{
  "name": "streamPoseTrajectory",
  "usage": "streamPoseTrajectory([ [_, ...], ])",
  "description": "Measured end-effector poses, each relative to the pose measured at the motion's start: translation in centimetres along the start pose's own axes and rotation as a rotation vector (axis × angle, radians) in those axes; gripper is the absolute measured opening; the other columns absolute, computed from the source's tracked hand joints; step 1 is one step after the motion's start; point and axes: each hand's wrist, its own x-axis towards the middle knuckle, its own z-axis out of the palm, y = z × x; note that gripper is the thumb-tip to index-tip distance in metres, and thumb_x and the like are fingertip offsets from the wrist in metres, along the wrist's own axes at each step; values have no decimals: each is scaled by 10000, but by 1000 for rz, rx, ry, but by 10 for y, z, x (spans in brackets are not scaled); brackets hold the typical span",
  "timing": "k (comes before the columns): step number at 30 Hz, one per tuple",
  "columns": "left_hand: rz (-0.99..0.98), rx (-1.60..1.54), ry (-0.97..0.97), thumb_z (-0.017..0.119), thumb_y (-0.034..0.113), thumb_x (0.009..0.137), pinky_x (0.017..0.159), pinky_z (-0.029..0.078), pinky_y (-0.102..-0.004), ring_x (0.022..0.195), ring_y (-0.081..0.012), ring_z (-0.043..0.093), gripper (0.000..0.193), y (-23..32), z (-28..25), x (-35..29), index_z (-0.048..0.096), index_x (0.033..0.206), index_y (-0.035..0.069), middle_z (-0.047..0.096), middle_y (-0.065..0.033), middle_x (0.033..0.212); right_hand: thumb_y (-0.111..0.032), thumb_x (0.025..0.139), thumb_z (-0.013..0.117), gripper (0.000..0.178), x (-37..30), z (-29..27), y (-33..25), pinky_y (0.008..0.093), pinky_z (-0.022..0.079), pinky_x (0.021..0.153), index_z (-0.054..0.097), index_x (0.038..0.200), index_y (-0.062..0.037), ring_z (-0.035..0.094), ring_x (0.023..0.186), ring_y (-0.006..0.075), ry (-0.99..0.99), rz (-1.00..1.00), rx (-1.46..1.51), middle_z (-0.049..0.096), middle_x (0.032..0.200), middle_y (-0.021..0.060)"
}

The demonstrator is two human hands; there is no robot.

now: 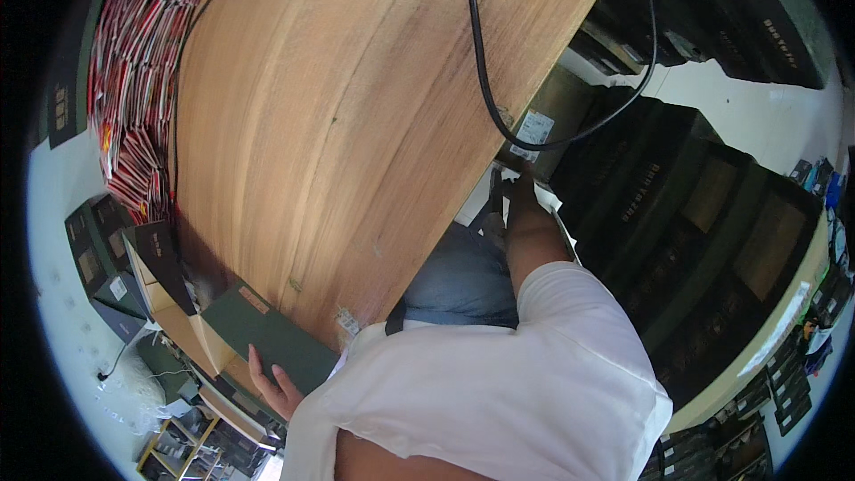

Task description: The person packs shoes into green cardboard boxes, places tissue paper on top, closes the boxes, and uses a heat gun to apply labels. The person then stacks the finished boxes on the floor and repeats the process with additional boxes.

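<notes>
White shirt point(490, 379) nearest; left hand point(274, 385) touches green box point(272, 343) with orange label point(254, 300).

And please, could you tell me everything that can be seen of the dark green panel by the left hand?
The dark green panel is flat, straight-edged and looks like cardboard, with a small orange-brown label near its top corner. It lies slanted in the picture, at the near left of the wooden table, beside brown cardboard. The left hand has fingers against its lower edge. Its underside is hidden.
</notes>
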Motion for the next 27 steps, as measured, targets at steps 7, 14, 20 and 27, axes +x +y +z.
streamPoseTrajectory([
  [7, 120, 297, -101, 532, 182, 959, 1122, 276, -424, 1330, -327, 411, 483, -24, -7, 8, 437, 1395, -3, 442, -177, 1444, -384, 796, 647, 711, 13, -30, 12, 439, 468, 968, 445, 1360, -3, 554, 1174, 345, 141, 192, 391, 558, 1292, 212],
  [14, 127, 318, -87, 553, 176, 940, 1117, 282, -426, 1320, -327, 418, 484, -10, 0, 9, 461, 1380, -3, 463, -181, 1424, -451, 792, 618, 749, 6, -13, -3, 455, 455, 976, 433, 1375, -18, 534, 1195, 337, 36, 213, 416, 541, 1314, 198],
  [20, 152, 324, -82, 558, 166, 933, 1108, 287, -422, 1311, -327, 427, 473, -11, 0, 8, 479, 1370, 5, 470, -183, 1420, -508, 788, 593, 784, 9, 5, -39, 469, 443, 983, 423, 1387, -32, 517, 1213, 331, -48, 172, 344, 527, 1332, 186],
  [27, 154, 395, -120, 563, 182, 923, 1089, 300, -436, 1295, -339, 438, 459, -8, -3, 11, 509, 1348, 16, 470, -196, 1415, -574, 784, 563, 826, 21, 11, -75, 485, 430, 991, 412, 1402, -47, 498, 1234, 324, -96, 138, 274, 510, 1354, 171],
])
